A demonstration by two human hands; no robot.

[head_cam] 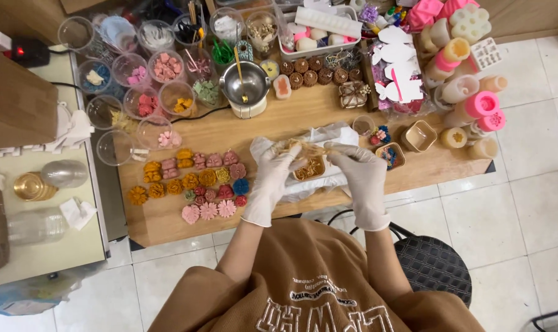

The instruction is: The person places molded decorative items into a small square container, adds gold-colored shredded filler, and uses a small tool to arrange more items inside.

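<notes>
White-gloved left hand (271, 179) and white-gloved right hand (364, 178) were recorded together over the near middle of the wooden tabletop (168, 218), their fingertips pinching a tuft of pale straw-like filler (300, 147); the grip of each hand was closed on that tuft, left from one end, right from the other. Directly beneath the tuft, between the two hands, sat a small box (310, 168) holding more of the same filler, resting on a crumpled white plastic sheet (316, 136). Relative to that box: to its left, well apart, lay rows of small moulded wax flowers (193, 184) in orange, yellow, pink, red and one blue, flat on the wood. Beyond it, toward the far edge, stood a steel melting pot (251, 83) on a pale base with a stick leaning in it. Left of the pot, a cluster of clear plastic cups (150, 92) held coloured wax pieces. Beyond and slightly right of the box, a row of brown round pieces (313, 71) sat beside a white tray (319, 34). To its right, near, were an empty tan box (419, 136) and a small dish of coloured bits (391, 155); farther right, pink and cream cylindrical moulds (470, 104). Below the box, a brown sweatshirt (310, 283) and black stool (433, 264) showed.
</notes>
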